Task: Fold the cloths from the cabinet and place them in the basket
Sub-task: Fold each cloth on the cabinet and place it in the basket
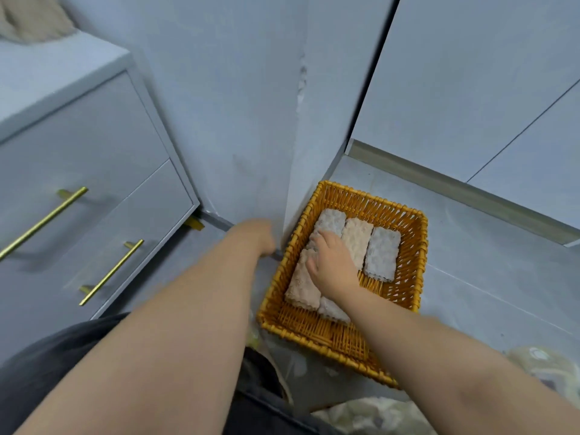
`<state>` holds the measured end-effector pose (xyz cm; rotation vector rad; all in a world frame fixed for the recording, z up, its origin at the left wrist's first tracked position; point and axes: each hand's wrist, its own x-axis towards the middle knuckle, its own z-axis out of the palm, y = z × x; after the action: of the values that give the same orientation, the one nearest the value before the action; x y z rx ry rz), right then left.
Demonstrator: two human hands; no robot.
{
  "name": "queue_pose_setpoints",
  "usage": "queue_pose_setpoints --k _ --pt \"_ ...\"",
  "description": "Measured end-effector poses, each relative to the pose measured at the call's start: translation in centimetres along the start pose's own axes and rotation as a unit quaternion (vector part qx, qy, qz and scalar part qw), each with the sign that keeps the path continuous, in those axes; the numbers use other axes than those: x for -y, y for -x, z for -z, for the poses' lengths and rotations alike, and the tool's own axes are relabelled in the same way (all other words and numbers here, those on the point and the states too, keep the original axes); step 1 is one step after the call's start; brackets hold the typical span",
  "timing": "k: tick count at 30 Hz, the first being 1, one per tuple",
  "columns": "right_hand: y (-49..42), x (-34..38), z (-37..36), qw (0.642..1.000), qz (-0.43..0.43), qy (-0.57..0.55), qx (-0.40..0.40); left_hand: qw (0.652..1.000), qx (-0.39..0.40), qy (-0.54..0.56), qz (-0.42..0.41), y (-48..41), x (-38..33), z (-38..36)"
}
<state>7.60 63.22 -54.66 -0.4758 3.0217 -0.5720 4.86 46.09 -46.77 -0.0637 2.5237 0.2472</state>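
The cabinet [94,171] stands to my left with its drawers closed. A crumpled beige cloth [31,17] lies on its top, so I judge at least that one is left to fold. On the floor [470,277] in front of me, pushed into the wall corner, sits the wicker basket [408,296]. Its long axis runs away from me and leans a little to the right.

I can see five folded cloths in it, so most of the work looks done. Three lie side by side at the far end: a grey one [332,219], a beige one [357,240] and another grey one [383,254]. Nearer me are a second beige one [303,284] and a grey one [332,309], partly under my arm. Each is a narrow rectangle lying lengthwise along the basket's long sides.

My right grip [332,265] lies spread on the cloths with fingers loose, holding nothing and touching the near beige one and the far ones. My left grip [254,237] is just outside the basket's left wall. It is too blurred to tell whether it is open or closed.
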Motion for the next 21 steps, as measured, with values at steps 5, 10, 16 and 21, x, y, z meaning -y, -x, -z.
queue_pose_setpoints --k 5,10,16,21 --pt "-2.3 6.2 3.1 0.992 0.097 -0.041 -0.065 0.998 -0.059 0.01 0.034 2.8 4.3 5.0" --pt "-5.2 13.9 5.9 0.981 0.149 -0.088 -0.084 0.98 -0.174 0.091 0.04 8.1 9.4 11.1" --pt "-9.3 23.6 10.5 0.961 0.197 -0.148 -0.127 0.904 -0.379 0.19 0.051 15.9 17.5 16.1" --pt "-11.0 30.6 12.3 0.94 0.264 -0.156 -0.149 0.853 -0.449 0.24 0.111 18.7 23.9 15.7"
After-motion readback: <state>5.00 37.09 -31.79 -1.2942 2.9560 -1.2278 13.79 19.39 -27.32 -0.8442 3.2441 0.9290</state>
